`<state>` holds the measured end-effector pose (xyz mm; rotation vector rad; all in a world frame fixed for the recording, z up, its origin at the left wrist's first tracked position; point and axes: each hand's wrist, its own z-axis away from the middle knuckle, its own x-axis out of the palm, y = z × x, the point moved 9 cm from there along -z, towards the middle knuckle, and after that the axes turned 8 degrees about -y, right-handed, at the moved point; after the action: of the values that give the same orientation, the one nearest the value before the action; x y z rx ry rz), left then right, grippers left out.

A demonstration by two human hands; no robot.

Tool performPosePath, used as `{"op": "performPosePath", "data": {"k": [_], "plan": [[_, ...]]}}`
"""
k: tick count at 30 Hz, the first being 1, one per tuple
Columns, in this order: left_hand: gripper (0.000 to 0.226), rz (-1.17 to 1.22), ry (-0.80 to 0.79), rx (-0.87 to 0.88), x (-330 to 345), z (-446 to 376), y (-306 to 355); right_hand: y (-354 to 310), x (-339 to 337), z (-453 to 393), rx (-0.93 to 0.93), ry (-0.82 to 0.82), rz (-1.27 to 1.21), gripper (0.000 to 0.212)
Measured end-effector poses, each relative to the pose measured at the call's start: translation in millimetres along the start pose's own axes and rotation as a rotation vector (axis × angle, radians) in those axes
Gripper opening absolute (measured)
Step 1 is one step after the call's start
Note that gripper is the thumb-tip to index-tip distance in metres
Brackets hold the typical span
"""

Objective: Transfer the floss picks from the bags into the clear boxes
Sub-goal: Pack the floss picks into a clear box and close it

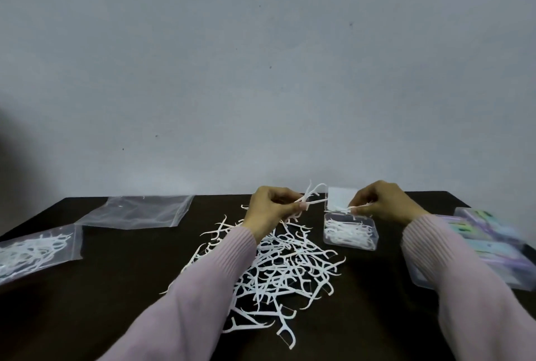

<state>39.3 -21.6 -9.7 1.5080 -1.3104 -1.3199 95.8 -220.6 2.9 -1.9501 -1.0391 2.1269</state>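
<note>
A loose heap of white floss picks [278, 267] lies in the middle of the dark table. My left hand [272, 209] is raised above the heap's far end and grips a few floss picks [311, 193] that stick out to the right. My right hand [380, 201] pinches floss picks [349, 209] just above the open clear box [374, 240], which is partly filled with picks; its lid [338, 196] stands up behind. An empty clear bag [139, 211] lies flat at the back left. A bag with floss picks [34, 250] sits at the left edge.
A clear tray holding several pastel-coloured boxes [490, 247] stands at the right edge, close to my right forearm. The dark table [110, 302] meets a plain grey wall at the back. Both forearms wear pink sleeves.
</note>
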Motion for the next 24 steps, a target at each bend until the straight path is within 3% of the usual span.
{"op": "performPosePath", "data": {"k": [8, 19, 24], "plan": [[0.020, 0.083, -0.030, -0.038, 34, -23, -10, 16, 15, -8, 0.035, -0.049, 0.108, 0.016], [0.020, -0.061, -0.093, -0.040, 64, -48, -24, 38, -5, -1, 0.041, -0.009, -0.188, 0.023], [0.016, -0.129, -0.138, 0.006, 78, -54, -20, 44, -5, 0, 0.072, -0.026, -0.170, 0.021]]}}
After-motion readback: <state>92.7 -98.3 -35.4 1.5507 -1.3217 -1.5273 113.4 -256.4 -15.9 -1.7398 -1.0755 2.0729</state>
